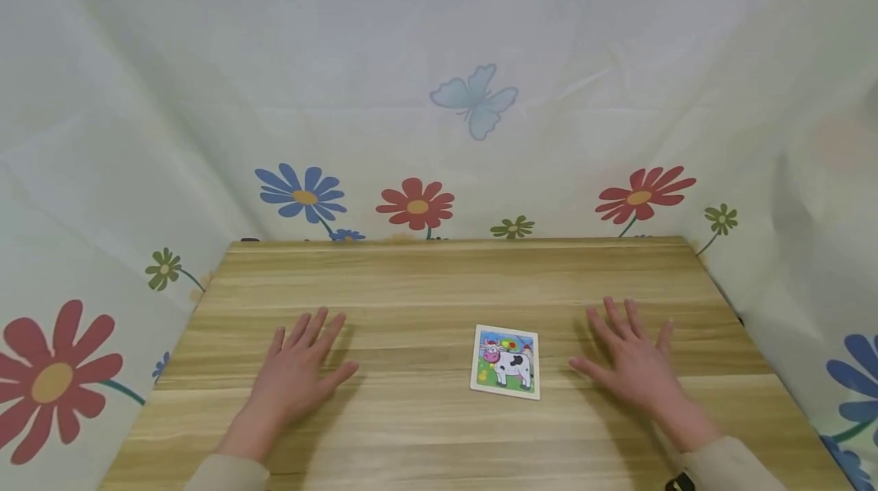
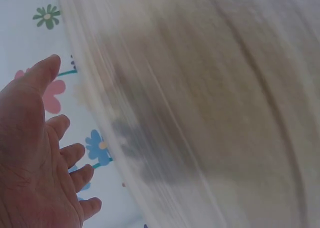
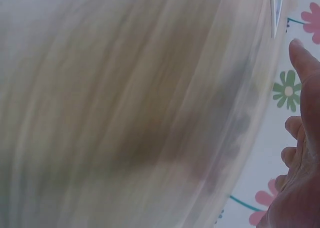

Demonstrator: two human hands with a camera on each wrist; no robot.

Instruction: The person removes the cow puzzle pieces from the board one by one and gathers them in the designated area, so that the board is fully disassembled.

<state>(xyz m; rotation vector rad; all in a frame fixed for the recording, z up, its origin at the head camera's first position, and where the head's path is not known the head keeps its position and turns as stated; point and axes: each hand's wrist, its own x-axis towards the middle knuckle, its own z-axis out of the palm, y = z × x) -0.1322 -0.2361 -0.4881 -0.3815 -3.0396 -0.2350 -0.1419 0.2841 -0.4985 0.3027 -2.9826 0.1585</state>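
Observation:
A square picture puzzle with a pale border and a cartoon cow lies flat on the wooden table, right of centre. To its left, my left hand is palm down with fingers spread, holding nothing. On the other side, close to the puzzle's right edge, my right hand is likewise spread and holds nothing. In the left wrist view, the left hand has its fingers loosely extended over the tabletop. The right wrist view catches the right hand at the edge, with a sliver of the puzzle at the top.
A white cloth printed with flowers and a butterfly hangs behind the table and along both sides. The table's far edge runs along the foot of this cloth.

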